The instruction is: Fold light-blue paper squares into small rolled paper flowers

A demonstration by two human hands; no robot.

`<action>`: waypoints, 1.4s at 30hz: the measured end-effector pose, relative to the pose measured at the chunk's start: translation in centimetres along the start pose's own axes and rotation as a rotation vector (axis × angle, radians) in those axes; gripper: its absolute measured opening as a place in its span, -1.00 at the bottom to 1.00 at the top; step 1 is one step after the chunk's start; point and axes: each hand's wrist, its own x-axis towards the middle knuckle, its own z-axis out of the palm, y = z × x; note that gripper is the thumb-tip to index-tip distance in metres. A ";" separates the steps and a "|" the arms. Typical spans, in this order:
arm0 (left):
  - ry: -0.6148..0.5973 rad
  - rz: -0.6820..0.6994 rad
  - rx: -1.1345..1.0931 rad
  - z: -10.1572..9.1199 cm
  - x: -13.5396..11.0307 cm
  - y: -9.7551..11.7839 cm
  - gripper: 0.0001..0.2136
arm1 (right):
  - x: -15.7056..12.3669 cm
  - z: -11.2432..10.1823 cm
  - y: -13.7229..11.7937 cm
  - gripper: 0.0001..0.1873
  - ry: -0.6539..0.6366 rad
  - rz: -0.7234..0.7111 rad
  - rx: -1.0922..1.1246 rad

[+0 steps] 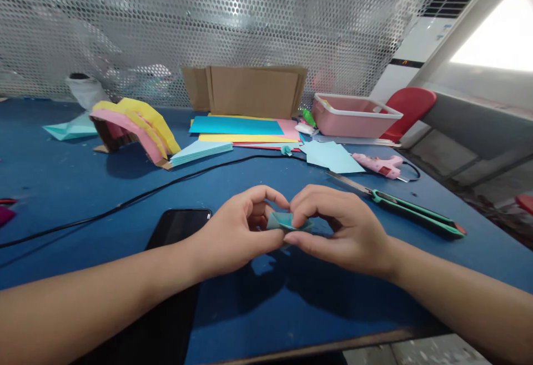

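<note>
Between my hands, above the front of the blue table (250,309), is a small folded piece of light-blue paper (283,220). My left hand (239,231) pinches its left side between thumb and fingers. On its right, my right hand (339,226) grips the paper, with the index fingertip pressed into the fold and the thumb below. Fingers cover part of the paper, so its full shape is hidden. Under my left forearm lies a black smartphone (179,226).
A box cutter (416,212) with its blade out and a pink glue gun (378,166) lie right. Light-blue sheets (333,155), a paper arch (133,123), coloured paper (237,125), cardboard (256,90) and a pink basket (353,118) stand behind. A black cable (137,200) crosses the table.
</note>
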 end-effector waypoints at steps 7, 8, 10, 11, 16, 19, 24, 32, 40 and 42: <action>0.039 -0.022 0.014 0.1 -0.1 0.3 -0.75 | 0.0 0.3 0.2 -0.88 0.084 -0.084 -0.085; 0.050 -0.035 0.011 0.1 -0.1 0.4 -0.75 | 0.0 0.3 0.2 -0.87 0.086 -0.099 -0.080; 0.063 -0.058 -0.017 0.0 0.0 0.6 -0.75 | -0.1 0.4 0.4 -0.84 0.072 -0.107 -0.048; 0.065 -0.065 -0.036 0.0 0.0 0.6 -0.74 | -0.1 0.4 0.4 -0.84 0.059 -0.102 -0.030; 0.087 -0.072 -0.118 -0.1 0.1 0.8 -0.73 | -0.1 0.3 0.2 -0.81 0.016 -0.040 -0.015; 0.089 -0.052 -0.183 -0.2 0.1 0.6 -0.71 | -0.1 0.2 0.3 -0.76 0.012 -0.020 -0.027; 0.086 0.009 -0.262 -0.3 0.1 0.3 -0.64 | -0.1 -0.3 0.6 -0.73 0.014 0.012 -0.028; 0.112 0.005 -0.164 -0.2 0.2 0.5 -0.75 | -0.3 0.5 0.6 -0.76 0.116 0.316 0.227; 0.044 -0.005 -0.215 -0.3 0.0 0.1 -0.79 | 0.1 0.4 0.3 -0.82 0.057 0.468 0.212; 0.032 0.005 -0.198 -0.2 -0.2 0.1 -0.78 | 0.0 0.2 0.0 -0.81 0.036 0.448 0.218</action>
